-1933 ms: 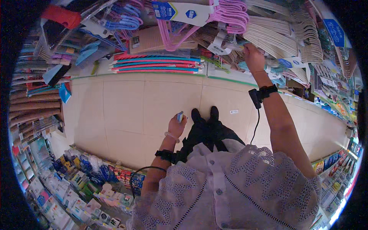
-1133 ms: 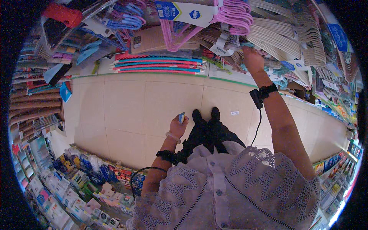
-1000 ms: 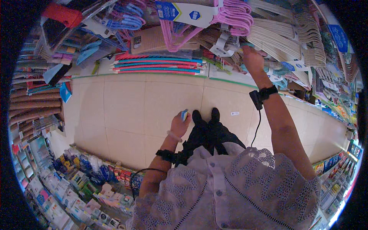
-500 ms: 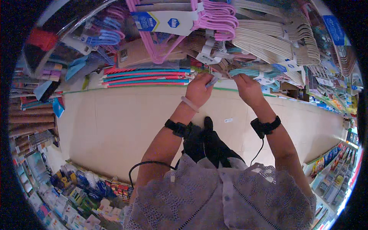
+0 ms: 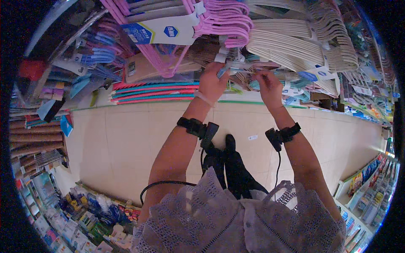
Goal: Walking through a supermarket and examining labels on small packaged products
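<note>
My left hand (image 5: 213,83) is closed around a small pale, partly clear piece (image 5: 230,67) with a bluish edge; its kind is too blurred to tell. Facing it, my right hand (image 5: 270,87) has thumb and fingers pinched near the far end of that piece. What sits between the right fingertips is too small to make out. Both hands are at the front of a rack, below a bunch of pink clothes hangers (image 5: 225,21) with a white and blue card. Cream hangers (image 5: 282,40) hang just beyond my right hand.
Red and teal flat goods (image 5: 156,91) lie stacked on the low shelf at left. Blue hangers (image 5: 99,55) hang farther left. A pale tiled floor (image 5: 139,135) separates this rack from packed shelves (image 5: 93,206) behind me. Cables run from both wrist bands.
Both hands have moved slightly away from me and up toward the rack, and the pale piece now shows between them. The view has shifted a little, with the pink hangers farther left.
</note>
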The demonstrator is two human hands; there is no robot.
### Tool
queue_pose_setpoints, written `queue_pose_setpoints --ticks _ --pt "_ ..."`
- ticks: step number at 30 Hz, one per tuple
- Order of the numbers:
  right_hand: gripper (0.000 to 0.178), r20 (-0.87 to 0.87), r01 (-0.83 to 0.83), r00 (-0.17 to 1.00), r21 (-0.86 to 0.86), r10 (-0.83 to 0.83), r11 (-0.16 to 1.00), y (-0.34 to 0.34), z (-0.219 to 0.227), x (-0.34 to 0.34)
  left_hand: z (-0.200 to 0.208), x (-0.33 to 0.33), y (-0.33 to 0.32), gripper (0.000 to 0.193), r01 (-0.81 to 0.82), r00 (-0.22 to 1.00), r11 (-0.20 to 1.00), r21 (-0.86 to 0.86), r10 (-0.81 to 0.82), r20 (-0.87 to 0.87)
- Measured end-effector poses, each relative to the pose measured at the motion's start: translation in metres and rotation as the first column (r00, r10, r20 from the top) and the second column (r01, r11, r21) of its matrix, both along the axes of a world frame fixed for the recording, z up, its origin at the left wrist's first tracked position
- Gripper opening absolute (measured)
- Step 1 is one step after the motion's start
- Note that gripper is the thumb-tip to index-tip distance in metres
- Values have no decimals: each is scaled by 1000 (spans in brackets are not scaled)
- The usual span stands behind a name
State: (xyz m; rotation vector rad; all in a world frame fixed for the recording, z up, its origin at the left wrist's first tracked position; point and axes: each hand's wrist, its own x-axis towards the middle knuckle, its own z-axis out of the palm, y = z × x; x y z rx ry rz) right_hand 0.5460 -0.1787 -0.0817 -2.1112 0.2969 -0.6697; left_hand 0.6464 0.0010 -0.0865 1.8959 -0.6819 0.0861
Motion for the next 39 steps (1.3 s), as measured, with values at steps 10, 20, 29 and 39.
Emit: queue_pose_setpoints --ticks 10,20,29,39 --pt "9 19 80 997 -213 -78 974 2 4 28 -12 25 -15 18 -64 998 997 35 64 4" --pt "12 142 122 987 -342 -78 932 3 -3 31 -10 23 -17 24 -142 989 990 4 142 34" --pt "12 124 186 979 -223 -162 957 7 -9 31 -7 23 -13 25 -77 997 997 19 76 26" --pt "9 -187 98 982 355 -32 930 9 -7 -26 -1 -18 0 22 -27 999 998 63 29 -32"
